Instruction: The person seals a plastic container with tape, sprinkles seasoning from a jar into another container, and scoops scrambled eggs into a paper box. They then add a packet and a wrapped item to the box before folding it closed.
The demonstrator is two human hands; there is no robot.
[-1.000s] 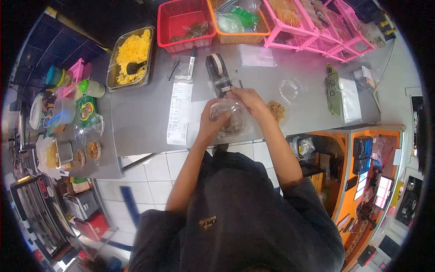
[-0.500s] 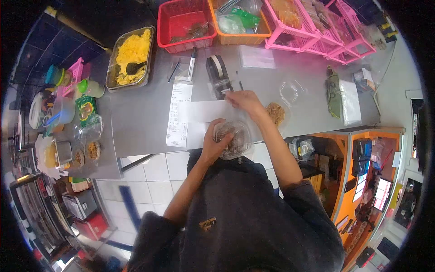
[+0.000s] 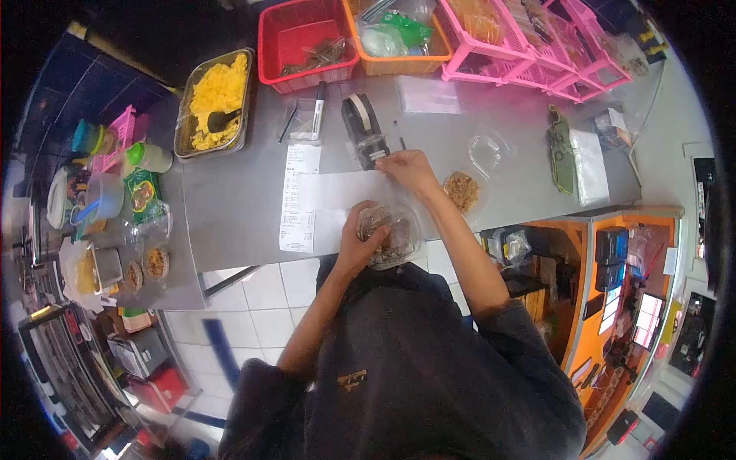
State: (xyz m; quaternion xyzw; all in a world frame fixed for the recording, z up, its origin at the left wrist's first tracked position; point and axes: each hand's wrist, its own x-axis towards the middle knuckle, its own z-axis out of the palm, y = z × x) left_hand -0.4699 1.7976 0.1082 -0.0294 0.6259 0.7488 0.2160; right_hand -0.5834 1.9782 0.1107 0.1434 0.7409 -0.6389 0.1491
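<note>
My left hand point(image 3: 363, 244) is closed around a clear plastic food container point(image 3: 400, 244) at the table's front edge, its thumb lying over the lid. Brownish food shows through the plastic. My right hand point(image 3: 408, 170) pinches at the front end of a black tape dispenser point(image 3: 360, 123), where the tape comes off; the strip itself is too small to make out. White paper point(image 3: 345, 188) lies under and left of the fingers, beside a long printed receipt point(image 3: 299, 207). Right of my right wrist sits an open clear container point(image 3: 463, 192) with crumbly brown food.
A tray of yellow food point(image 3: 218, 100) with a black spoon stands back left. Red basket point(image 3: 307, 46), orange basket point(image 3: 399, 57) and pink racks point(image 3: 506, 57) line the back. A marker point(image 3: 318, 111) lies near the receipt; a green pouch point(image 3: 560, 153) lies at right.
The view has shifted slightly, moving the table things a little left in the picture. Both hands keep nearly the same places, the left on the container, the right at the dispenser.
</note>
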